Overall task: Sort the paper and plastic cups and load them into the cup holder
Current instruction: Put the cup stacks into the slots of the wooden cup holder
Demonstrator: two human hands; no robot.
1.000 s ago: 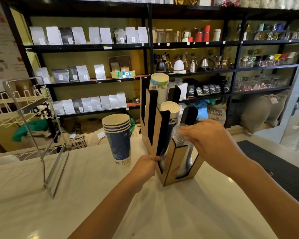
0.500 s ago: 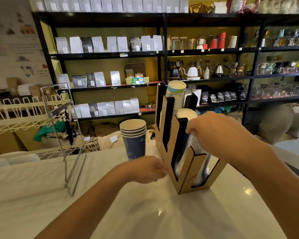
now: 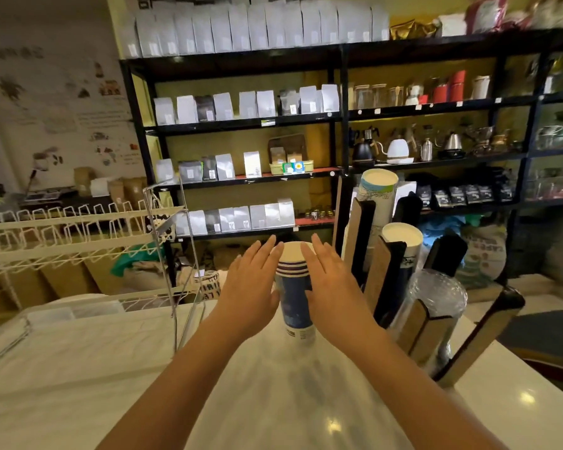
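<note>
Step in hand, by the look: gathering the blue paper cups (image 3: 295, 287), upright on the worktop (image 3: 273, 401) just left of the cup holder (image 3: 384, 280); left hand (image 3: 252, 289) and right hand (image 3: 333, 292) spread flat either side, contact unclear; next, closing, lifting, slotting; free slot hidden; plastic cups (image 3: 436, 297) blurred.

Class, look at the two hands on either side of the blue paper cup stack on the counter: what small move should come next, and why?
Probably close both hands onto the blue cup stack and lift it. The left hand and right hand flank it with flat, open fingers and no clear grip yet. It stands outside the cup holder, whose slots already hold paper and clear plastic cups.
</note>
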